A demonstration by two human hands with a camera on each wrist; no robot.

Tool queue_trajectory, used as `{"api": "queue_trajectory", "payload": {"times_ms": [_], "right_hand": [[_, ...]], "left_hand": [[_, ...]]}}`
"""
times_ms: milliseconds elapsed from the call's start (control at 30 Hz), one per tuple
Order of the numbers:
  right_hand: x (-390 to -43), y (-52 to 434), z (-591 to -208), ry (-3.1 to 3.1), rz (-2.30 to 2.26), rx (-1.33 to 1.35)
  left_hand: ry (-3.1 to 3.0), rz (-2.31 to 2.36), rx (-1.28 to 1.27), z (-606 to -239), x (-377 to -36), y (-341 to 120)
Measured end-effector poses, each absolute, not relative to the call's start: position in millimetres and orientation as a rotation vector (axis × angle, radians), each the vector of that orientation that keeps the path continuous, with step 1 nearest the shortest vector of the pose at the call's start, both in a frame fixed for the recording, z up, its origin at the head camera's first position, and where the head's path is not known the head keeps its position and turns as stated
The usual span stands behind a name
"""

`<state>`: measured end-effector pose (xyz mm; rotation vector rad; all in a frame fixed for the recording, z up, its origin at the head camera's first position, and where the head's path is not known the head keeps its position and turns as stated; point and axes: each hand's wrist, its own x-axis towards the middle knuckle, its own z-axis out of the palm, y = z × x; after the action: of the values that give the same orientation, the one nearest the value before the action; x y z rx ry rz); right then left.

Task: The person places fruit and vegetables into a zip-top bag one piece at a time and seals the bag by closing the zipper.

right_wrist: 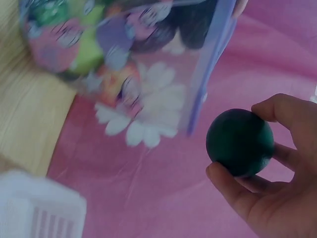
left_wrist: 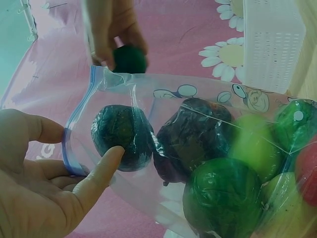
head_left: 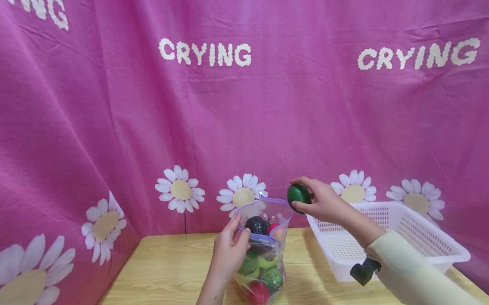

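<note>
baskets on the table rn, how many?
1: a white plastic basket on the wooden table, to the right of the clear bag of fruit, below the right hand. Nothing seems to hide another.

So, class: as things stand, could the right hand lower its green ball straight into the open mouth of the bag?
Probably yes. The right hand holds the green ball just above and beside the bag. The left hand grips the rim, keeping the mouth open, and nothing lies between them.
</note>
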<state>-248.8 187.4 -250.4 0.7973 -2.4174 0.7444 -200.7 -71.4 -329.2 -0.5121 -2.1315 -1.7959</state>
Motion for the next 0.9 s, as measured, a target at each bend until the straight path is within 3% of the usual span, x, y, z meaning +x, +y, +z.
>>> {"api": "queue_trajectory", "payload": {"times_ms": [300,900], "right_hand": [[-246.1,158.6,-244.5,-2.375,0.800,0.869],[-244.9,145.4,-243.9,-2.398,0.779,0.884]], "left_hand": [[-2.131,-1.798,-0.538,-329.6,-200.8,-71.5],[-2.113,-1.779,-0.544,-329.3,-199.2,-70.1]]}}
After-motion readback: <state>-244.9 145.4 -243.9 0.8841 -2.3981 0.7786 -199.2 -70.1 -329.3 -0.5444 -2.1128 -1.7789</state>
